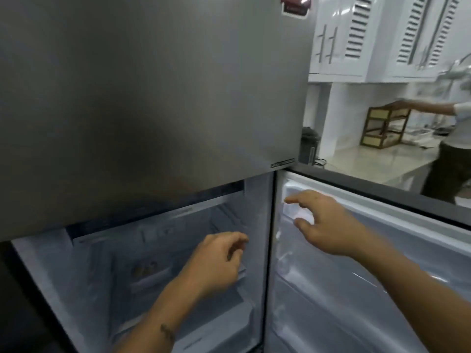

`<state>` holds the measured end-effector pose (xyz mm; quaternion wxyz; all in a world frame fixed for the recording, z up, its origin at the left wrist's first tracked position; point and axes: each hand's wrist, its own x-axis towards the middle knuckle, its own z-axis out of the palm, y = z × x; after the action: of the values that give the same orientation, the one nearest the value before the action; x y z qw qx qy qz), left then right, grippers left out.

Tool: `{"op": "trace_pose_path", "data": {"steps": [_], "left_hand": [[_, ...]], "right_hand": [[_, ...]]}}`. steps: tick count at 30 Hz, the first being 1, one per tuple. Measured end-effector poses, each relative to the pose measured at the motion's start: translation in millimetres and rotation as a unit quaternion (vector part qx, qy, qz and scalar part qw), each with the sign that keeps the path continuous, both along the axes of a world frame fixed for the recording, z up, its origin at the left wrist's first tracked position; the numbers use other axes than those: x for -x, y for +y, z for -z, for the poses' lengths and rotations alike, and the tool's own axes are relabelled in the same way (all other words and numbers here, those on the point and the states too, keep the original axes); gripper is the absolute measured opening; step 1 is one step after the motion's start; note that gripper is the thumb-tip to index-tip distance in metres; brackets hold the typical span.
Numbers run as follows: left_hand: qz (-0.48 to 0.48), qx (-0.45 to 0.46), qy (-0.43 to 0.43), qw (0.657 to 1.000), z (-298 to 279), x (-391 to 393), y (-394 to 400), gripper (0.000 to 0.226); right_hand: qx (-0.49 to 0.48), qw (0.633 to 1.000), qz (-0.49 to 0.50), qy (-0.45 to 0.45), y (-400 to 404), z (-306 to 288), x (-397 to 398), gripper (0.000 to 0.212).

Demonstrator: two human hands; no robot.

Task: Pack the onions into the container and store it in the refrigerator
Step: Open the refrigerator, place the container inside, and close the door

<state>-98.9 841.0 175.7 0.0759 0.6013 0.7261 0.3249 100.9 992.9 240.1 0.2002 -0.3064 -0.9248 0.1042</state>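
The grey refrigerator has its lower door swung open to the right. Inside the lit lower compartment, a clear container rests on a shelf with brownish onions showing blurred through it. My left hand is inside the compartment, to the right of the container and apart from it, fingers loosely curled with nothing in them. My right hand hovers at the inner top of the open door, fingers spread and empty.
The closed upper freezer door fills the top of the view. Beyond the open door lie a pale counter, a wooden rack, a dark appliance and white louvred cabinets. Another person stands at the far right.
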Motion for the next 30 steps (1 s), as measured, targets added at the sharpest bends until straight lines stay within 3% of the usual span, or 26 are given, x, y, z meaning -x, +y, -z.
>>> {"op": "trace_pose_path", "data": {"steps": [7, 16, 22, 26, 30], "left_hand": [[0.072, -0.044, 0.000, 0.996, -21.8, -156.3, 33.7, 0.031], [0.105, -0.018, 0.029, 0.994, 18.4, -334.3, 66.6, 0.043], [0.069, 0.022, 0.115, 0.991, 33.0, -370.1, 73.0, 0.048], [0.036, 0.009, 0.083, 0.996, 30.5, -369.4, 64.2, 0.039], [-0.016, -0.028, 0.031, 0.999, 34.0, -355.8, 38.8, 0.030]], "right_hand": [[-0.034, 0.995, 0.081, -0.042, 18.8, -25.0, -162.2, 0.048], [-0.041, 0.970, 0.166, -0.171, 36.0, -14.3, -310.4, 0.071], [-0.090, 0.962, 0.146, -0.212, 29.0, -3.7, -328.1, 0.085], [-0.094, 0.955, 0.116, -0.257, 15.5, -13.4, -329.1, 0.093], [-0.107, 0.955, 0.077, -0.266, -10.4, -19.6, -327.4, 0.078]]}}
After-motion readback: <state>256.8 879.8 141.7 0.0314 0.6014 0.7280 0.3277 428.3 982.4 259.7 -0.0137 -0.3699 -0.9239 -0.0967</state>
